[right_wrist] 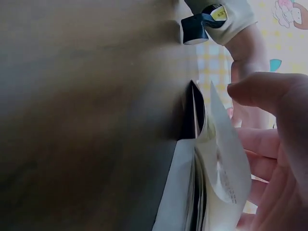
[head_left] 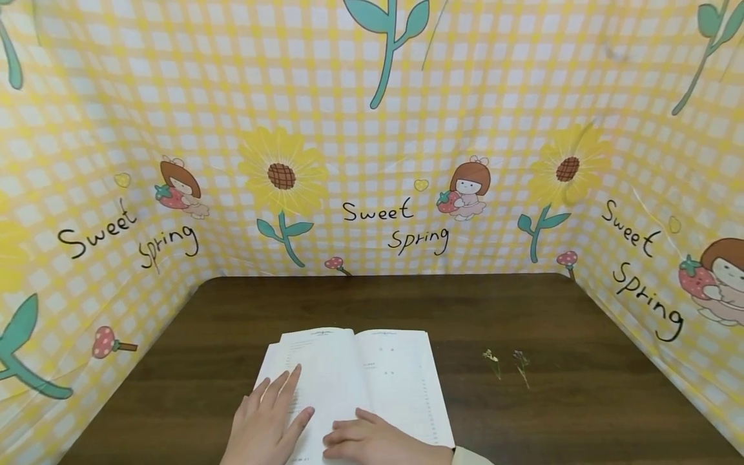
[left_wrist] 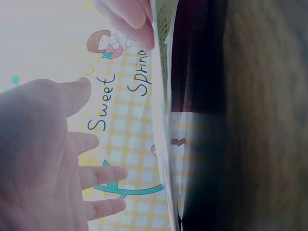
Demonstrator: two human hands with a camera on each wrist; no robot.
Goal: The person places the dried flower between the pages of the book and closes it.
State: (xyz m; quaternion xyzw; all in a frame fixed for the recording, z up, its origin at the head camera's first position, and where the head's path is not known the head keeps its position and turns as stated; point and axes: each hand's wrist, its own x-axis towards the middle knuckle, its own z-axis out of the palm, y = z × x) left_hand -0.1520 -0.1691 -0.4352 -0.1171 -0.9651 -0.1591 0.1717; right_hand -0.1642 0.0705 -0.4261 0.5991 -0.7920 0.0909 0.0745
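An open book (head_left: 398,394) with white printed pages lies on the dark wooden table. My left hand (head_left: 264,416) rests on the left page, fingers spread and straight. Over the lower middle of the book, near the fold, my right hand (head_left: 369,440) touches the paper with relaxed fingers. In the right wrist view, a curved page (right_wrist: 224,163) stands up from the stack, with the right hand's fingers behind it and the thumb (right_wrist: 250,89) apart from it. The left wrist view shows the left palm (left_wrist: 38,159) facing the camera with nothing in it.
Two small dried flower sprigs, one pale yellowish (head_left: 491,361) and one purplish (head_left: 521,367), lie on the table (head_left: 581,413) right of the book. A yellow checked cloth (head_left: 372,155) with printed flowers hangs around the table's back and sides.
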